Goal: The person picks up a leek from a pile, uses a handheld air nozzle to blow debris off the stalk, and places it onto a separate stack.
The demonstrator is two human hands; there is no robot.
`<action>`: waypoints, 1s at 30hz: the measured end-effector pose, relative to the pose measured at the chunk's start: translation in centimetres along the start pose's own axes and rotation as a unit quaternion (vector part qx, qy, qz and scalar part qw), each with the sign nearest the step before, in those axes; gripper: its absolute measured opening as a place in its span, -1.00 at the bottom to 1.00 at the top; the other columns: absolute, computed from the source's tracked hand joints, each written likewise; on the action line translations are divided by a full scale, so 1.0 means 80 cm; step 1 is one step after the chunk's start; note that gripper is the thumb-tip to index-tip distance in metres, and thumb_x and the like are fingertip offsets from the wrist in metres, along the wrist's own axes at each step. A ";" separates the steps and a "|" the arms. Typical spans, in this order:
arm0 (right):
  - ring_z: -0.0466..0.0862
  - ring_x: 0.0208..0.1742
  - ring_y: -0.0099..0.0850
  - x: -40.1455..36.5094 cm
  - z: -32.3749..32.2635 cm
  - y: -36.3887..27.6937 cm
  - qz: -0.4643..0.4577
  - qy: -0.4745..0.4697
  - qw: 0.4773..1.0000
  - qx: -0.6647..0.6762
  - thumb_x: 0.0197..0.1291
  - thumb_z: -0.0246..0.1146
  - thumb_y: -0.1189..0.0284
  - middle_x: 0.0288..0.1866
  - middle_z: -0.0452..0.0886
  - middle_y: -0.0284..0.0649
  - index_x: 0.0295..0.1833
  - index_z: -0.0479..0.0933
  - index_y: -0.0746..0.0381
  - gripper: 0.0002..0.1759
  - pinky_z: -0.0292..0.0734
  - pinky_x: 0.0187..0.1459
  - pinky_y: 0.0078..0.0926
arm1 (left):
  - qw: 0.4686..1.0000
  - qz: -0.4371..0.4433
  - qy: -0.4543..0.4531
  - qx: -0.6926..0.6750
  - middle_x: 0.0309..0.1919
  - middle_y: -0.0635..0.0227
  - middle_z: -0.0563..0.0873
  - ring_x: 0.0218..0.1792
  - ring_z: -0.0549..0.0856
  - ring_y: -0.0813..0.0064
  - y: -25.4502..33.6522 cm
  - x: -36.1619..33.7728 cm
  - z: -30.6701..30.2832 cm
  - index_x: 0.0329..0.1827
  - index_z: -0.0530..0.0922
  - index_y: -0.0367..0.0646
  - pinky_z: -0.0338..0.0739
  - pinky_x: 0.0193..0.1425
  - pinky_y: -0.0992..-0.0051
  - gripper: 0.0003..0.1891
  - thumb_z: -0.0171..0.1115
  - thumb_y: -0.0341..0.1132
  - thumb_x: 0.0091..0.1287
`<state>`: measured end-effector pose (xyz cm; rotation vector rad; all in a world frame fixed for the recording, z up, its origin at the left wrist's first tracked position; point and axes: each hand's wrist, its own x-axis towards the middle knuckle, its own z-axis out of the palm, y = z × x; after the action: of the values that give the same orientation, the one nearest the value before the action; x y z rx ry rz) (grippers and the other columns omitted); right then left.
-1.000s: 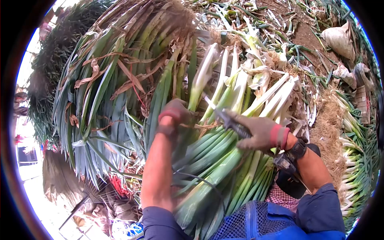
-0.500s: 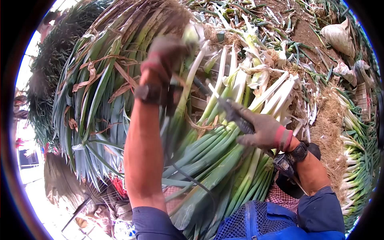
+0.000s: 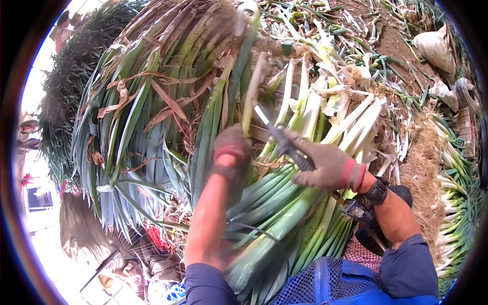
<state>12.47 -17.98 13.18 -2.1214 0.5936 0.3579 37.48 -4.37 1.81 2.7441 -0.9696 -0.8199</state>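
My left hand (image 3: 231, 142), in a brown glove with a red cuff, is closed around a long green onion (image 3: 251, 94) that points up and away, blurred by motion. My right hand (image 3: 328, 165), gloved the same way, grips a black air blow gun (image 3: 284, 142). Its metal nozzle points up and left, close to the stalk. Below both hands lies a bundle of green onions (image 3: 274, 190), white ends away from me and green leaves toward my lap. A thin dark hose (image 3: 254, 230) crosses those leaves.
A large heap of unpeeled green onions (image 3: 137, 112) with dry brown leaves rises at left. Shed skins (image 3: 351, 46) litter the soil behind. On the right are a mass of roots (image 3: 419, 168), a row of green onions (image 3: 452, 213) and a pale sack (image 3: 434, 48).
My left hand has dropped down and slightly right from the top of the heap, with a green onion now standing up from it. My right hand stays nearly in place with the blow gun.
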 end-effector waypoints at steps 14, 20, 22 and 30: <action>0.87 0.00 0.04 0.073 0.000 -0.030 0.021 -0.028 0.999 -0.008 0.34 0.53 0.01 -0.16 0.81 0.10 0.92 -0.08 -0.13 0.23 0.71 0.20 -0.12 | 0.979 0.028 0.200 -0.014 0.12 -0.07 0.87 0.18 0.82 -0.14 -0.056 0.118 -0.091 0.27 0.80 -0.09 0.70 0.25 0.07 -0.53 0.40 0.03 0.49; 0.87 0.07 0.08 0.081 0.001 -0.037 0.054 -0.067 0.996 -0.025 0.31 0.54 -0.03 0.00 0.82 0.18 0.93 -0.12 -0.15 0.28 0.70 0.27 -0.11 | 0.991 -0.008 0.112 0.067 0.09 -0.07 0.87 0.12 0.85 -0.11 -0.034 0.112 -0.092 0.29 0.80 -0.02 0.73 0.22 0.10 -0.47 0.48 0.04 0.34; 0.86 0.08 0.13 0.086 0.004 -0.028 0.016 -0.026 0.999 -0.039 0.29 0.56 -0.04 0.00 0.82 0.20 0.93 -0.10 -0.14 0.29 0.70 0.25 -0.10 | 0.993 -0.017 0.117 0.013 -0.04 -0.02 0.91 0.02 0.88 -0.06 -0.023 0.080 -0.089 0.24 0.82 -0.04 0.76 0.15 0.13 -0.52 0.52 -0.04 0.30; 0.84 0.18 0.14 0.065 0.008 -0.046 0.058 -0.130 0.990 0.001 0.35 0.47 -0.09 0.15 0.79 0.23 0.91 -0.02 -0.03 0.20 0.66 0.32 -0.11 | 0.995 -0.035 0.071 0.060 0.03 0.00 0.90 0.10 0.88 -0.06 -0.010 0.014 -0.068 0.31 0.71 -0.09 0.77 0.22 0.09 -0.40 0.57 -0.14 0.18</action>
<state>18.81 -17.07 12.95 -1.9998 0.5646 0.6871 41.51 -4.83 5.65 2.9055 -0.9298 -0.5846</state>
